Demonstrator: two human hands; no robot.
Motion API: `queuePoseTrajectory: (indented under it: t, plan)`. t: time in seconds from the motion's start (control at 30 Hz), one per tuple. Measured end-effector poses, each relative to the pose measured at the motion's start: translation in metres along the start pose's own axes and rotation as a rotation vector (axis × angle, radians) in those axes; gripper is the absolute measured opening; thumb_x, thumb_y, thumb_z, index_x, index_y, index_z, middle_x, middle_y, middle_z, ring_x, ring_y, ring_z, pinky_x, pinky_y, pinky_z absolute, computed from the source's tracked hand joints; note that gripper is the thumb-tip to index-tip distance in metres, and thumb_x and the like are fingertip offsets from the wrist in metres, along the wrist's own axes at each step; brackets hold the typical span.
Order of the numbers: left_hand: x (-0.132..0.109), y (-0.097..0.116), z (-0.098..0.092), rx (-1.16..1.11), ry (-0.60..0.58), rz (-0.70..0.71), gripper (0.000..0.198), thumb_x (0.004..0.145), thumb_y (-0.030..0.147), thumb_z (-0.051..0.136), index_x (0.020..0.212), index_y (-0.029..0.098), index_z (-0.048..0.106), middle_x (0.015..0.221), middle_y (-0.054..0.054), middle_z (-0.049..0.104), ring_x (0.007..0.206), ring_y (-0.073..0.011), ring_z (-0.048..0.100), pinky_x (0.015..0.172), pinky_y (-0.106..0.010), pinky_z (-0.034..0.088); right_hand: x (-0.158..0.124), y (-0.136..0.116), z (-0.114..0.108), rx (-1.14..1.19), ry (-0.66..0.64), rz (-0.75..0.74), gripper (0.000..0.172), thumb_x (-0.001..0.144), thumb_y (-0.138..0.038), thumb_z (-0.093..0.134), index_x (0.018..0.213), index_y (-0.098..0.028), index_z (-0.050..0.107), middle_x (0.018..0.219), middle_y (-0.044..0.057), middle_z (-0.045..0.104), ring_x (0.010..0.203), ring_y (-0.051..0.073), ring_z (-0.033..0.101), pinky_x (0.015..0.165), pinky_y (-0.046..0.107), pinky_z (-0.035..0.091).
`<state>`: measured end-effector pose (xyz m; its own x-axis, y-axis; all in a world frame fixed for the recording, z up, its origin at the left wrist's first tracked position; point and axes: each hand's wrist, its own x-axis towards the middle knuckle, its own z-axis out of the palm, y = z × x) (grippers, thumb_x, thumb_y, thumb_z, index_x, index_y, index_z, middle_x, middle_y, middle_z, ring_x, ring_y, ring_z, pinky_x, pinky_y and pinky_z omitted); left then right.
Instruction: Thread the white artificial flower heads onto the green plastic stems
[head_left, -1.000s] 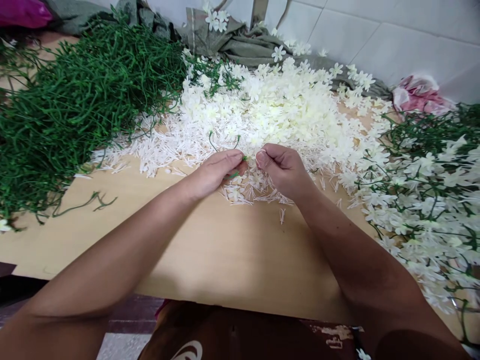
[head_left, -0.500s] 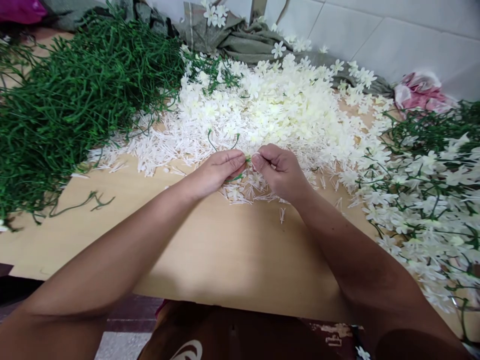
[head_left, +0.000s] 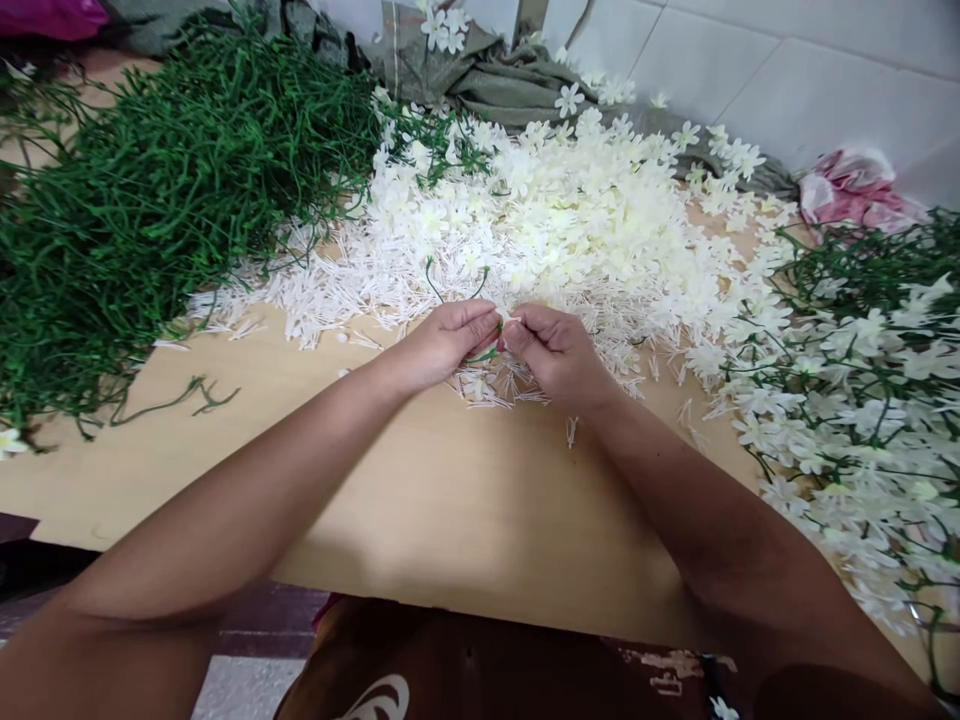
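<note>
My left hand (head_left: 463,335) is closed around a green plastic flower stem (head_left: 432,283), whose thin branches stick up behind the fingers. Another green bit of it shows below the thumb. My right hand (head_left: 551,345) is pinched shut, its fingertips meeting the left fingertips at a green stem tip. What the right fingers grip is too small and covered to make out. Just behind and under both hands lie loose white stamen pieces (head_left: 330,285), and beyond them a heap of white artificial flower heads (head_left: 592,200).
Green stems (head_left: 172,190) are piled high at the left. On the right lie stems with white blossoms fitted (head_left: 862,400). Grey cloth (head_left: 517,85) runs along the tiled wall (head_left: 720,60), near a pink-and-white plastic bag (head_left: 859,190). The tan tabletop (head_left: 450,500) ends before my lap.
My right fingertips have come closer to the left ones and now touch at the stem tip. The whole view has shifted slightly; the piles look the same.
</note>
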<state>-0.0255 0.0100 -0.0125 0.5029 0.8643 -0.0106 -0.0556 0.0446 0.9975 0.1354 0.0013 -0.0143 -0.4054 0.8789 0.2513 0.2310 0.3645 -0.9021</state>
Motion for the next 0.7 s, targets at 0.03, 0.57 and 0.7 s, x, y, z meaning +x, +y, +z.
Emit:
queuePoseTrajectory:
  t: [0.03,0.57,0.7]
  plan:
    - [0.0002,-0.0003,-0.0002,-0.002,-0.007,0.001,0.051,0.073,0.059,0.063,0.055,0.018,0.039,0.048,0.007,0.031,0.045,-0.0052,0.024,0.047,-0.025,0.017,0.0001,0.0003,-0.0004,0.045,-0.023,0.027,0.043,0.086,-0.055,0.050,0.062,-0.019,0.046,0.055,-0.004,0.037,0.055,0.009,0.034,0.054,0.027,0.029]
    - [0.0009,-0.0083,-0.0001,0.267,0.021,0.020,0.036,0.084,0.041,0.050,0.058,0.018,0.040,0.051,0.005,0.036,0.049,-0.0075,0.032,0.050,-0.023,0.025,0.0032,0.0045,-0.0012,-0.003,-0.094,0.091,0.039,0.084,-0.046,0.054,0.058,-0.019,0.042,0.052,-0.006,0.032,0.050,0.007,0.027,0.049,0.024,0.023]
    - [0.0033,-0.0072,-0.0004,0.251,0.012,-0.022,0.035,0.082,0.042,0.052,0.059,0.017,0.042,0.051,0.005,0.036,0.048,-0.0069,0.031,0.049,-0.023,0.024,0.0036,0.0040,-0.0007,-0.028,-0.064,0.127,0.043,0.080,-0.051,0.057,0.057,-0.019,0.041,0.052,-0.006,0.031,0.049,0.006,0.027,0.048,0.024,0.022]
